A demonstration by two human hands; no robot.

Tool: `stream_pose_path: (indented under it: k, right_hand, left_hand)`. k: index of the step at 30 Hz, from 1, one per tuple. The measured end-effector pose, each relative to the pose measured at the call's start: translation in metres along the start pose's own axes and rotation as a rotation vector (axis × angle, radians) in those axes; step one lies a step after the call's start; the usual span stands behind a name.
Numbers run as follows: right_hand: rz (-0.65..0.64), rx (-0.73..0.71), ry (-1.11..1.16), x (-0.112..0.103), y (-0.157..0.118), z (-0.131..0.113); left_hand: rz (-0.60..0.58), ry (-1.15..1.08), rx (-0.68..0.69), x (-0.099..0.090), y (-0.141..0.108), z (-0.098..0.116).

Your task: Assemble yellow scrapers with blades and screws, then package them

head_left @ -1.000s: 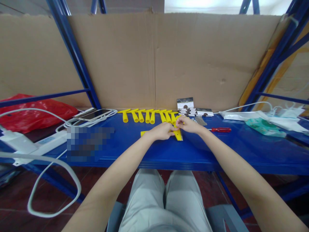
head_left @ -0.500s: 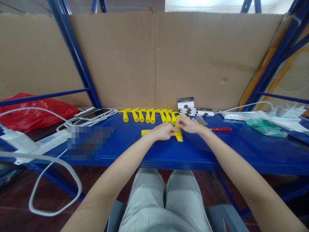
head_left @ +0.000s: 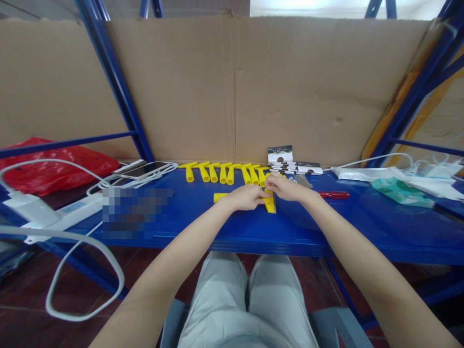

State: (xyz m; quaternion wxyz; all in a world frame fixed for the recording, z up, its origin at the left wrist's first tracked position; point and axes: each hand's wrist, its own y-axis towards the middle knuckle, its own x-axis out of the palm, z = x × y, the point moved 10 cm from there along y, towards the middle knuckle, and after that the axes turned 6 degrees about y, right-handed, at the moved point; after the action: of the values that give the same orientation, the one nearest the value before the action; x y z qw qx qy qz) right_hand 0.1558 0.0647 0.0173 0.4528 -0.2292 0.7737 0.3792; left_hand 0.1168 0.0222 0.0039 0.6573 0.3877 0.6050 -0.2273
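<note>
A yellow T-shaped tool lies flat on the blue table, its handle end showing left of my left hand. The fingers of that hand are wrapped on the tool and reach its wide head. My right hand is pinched over the upper part of the head; whatever sits between those fingertips is too small to make out. Behind my hands several similar yellow tools stand in a row. A red screwdriver lies to the right of my right hand.
Black and white packets and a small clear bag are behind my right hand. On the left are a phone, white cables, a power strip and a red bag. A green packet lies right.
The view has shifted very slightly. Both hands stay in the same place on the yellow tool, with no clear change of grip.
</note>
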Motion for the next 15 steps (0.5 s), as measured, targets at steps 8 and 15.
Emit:
stream_pose_path:
  k: [8, 15]
  right_hand:
    - [0.033, 0.029, 0.022, -0.001, 0.0, 0.006]
    - [0.106, 0.027, 0.09, -0.007, -0.001, 0.017]
  left_hand:
    - [-0.009, 0.006, 0.006, -0.001, 0.0, 0.001]
    - [-0.037, 0.018, -0.003, 0.002, 0.001, 0.001]
